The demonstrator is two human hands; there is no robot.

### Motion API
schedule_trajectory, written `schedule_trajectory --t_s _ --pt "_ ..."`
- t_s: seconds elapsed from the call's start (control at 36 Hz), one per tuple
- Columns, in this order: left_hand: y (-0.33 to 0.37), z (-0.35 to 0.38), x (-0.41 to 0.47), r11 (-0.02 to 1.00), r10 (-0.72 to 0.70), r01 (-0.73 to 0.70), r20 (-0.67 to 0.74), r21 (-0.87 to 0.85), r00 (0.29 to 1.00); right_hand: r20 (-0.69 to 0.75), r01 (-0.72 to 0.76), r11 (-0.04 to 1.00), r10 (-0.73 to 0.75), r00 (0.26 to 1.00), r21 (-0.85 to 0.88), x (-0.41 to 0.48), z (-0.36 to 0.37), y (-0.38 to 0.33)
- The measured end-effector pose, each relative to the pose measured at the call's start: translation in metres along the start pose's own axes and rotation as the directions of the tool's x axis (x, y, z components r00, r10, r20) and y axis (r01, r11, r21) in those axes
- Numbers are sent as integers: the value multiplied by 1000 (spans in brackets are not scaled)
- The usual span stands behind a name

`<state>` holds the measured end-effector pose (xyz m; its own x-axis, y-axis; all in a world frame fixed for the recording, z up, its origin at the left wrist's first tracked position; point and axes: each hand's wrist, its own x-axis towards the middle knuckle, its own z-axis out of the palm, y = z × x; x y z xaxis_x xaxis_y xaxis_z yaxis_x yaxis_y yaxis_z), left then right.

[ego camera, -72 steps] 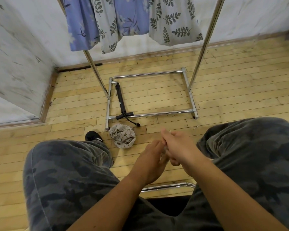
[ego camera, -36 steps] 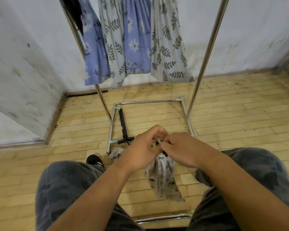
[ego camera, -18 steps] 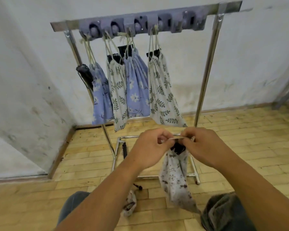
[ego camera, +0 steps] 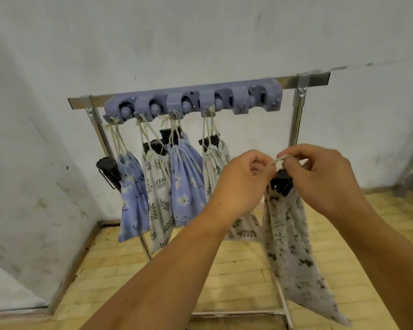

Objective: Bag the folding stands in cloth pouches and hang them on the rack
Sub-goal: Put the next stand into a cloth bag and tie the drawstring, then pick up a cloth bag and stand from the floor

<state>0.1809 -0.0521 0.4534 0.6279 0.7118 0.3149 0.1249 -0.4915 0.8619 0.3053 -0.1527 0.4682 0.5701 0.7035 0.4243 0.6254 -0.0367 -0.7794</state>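
**A:** One chrome metal rack (ego camera: 296,115), and four hanging off it, from nine o'clock in to centre!

**B:** Two blue flower-print cloth pouches (ego camera: 131,194), two white cloth pouches with grey-green leaves (ego camera: 157,186).

**A:** And at four o'clock?

**B:** One white cloth pouch with dark leaf print (ego camera: 289,234). Five pouches, one lilac plastic hook bar (ego camera: 193,101).

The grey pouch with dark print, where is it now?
Head view, right of centre: the grey pouch hangs from its drawstring, pinched between the left hand and right hand, in front of the rack.
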Motion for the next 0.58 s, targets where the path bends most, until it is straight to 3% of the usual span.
schedule_trajectory --t_s 0.19,0.44,0.53,0.58 --pt "17 -34 62 999 36 -31 -140 43 989 -89 148 989 -148 985 -6 69 12 -16" --pt "12 -61 120 995 85 -61 -380 74 921 -199 174 984 -176 964 -28 130 51 -30" --pt "11 -58 128 991 110 -70 -409 111 906 -221 157 987 -158 962 -21 138 60 -28" --pt "6 -55 130 972 135 -52 -366 228 921 -210 142 988 -152 966 -59 138 69 -21"
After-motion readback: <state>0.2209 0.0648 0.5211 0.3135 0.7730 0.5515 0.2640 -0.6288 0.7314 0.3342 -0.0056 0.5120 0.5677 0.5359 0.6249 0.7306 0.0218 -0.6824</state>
